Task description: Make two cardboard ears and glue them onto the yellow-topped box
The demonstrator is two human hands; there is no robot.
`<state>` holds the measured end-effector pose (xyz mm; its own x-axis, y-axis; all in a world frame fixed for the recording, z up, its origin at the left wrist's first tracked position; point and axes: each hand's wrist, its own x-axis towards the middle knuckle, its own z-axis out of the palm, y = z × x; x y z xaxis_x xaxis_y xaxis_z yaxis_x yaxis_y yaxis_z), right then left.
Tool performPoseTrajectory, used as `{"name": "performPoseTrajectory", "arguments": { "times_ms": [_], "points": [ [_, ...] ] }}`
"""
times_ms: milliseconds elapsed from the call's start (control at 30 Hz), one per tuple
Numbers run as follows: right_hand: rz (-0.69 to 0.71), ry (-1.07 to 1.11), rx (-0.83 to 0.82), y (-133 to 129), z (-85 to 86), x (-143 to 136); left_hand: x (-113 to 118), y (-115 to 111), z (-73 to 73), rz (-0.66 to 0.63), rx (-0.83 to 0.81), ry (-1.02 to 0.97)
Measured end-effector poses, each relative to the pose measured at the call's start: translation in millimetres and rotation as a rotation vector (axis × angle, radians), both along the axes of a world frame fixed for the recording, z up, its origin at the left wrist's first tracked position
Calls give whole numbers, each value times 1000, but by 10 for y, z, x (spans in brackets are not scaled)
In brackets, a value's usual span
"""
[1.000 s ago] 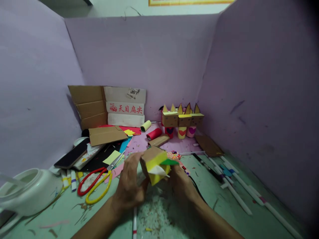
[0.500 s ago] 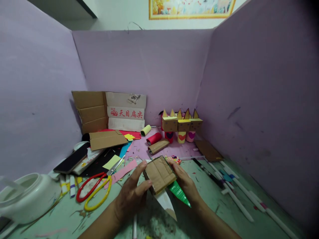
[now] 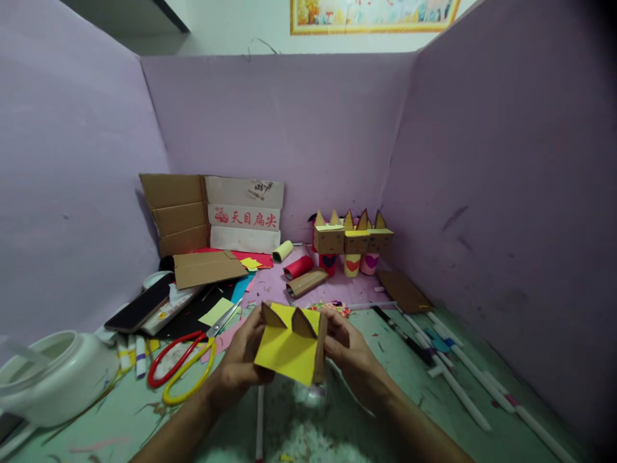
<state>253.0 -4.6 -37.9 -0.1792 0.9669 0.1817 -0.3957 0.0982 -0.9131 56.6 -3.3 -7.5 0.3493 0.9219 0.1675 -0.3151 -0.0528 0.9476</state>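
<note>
Between both hands I hold a small cardboard box [image 3: 288, 355] with a yellow paper top and two pointed cardboard ears standing on it. My left hand [image 3: 240, 360] grips its left side, thumb along the near edge. Fingers of my right hand [image 3: 351, 357] press on its right side, where bare brown cardboard shows. Left of my left hand lie open scissors [image 3: 186, 370] with one red and one yellow handle. Behind the box stand several finished cat-like figures [image 3: 355, 243], with cardboard heads on coloured tubes bearing hearts.
At the left are a white teapot [image 3: 62, 379], capped markers [image 3: 140, 357] and a dark phone [image 3: 139, 302]. Paper tubes [image 3: 299, 267] and cardboard [image 3: 207, 269] lie further back. White rods [image 3: 463, 392] and a black pen [image 3: 400, 334] are on the right. Purple walls enclose the table.
The box has been turned over, so its yellow top with the ears now shows instead of plain cardboard. The white and green pointed pieces below it are out of sight.
</note>
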Motion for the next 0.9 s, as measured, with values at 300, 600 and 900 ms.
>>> {"name": "performPoseTrajectory", "arguments": {
  "times_ms": [300,600,900],
  "points": [
    [228,-135,46,-234,266,-113,133,-2,1,-243,-405,-233],
    [-291,-315,51,-163,89,-204,221,32,-175,12,-99,-13],
    [-9,-74,-59,-192,199,-204,145,163,-47,-22,-441,-271]
  ]
}}
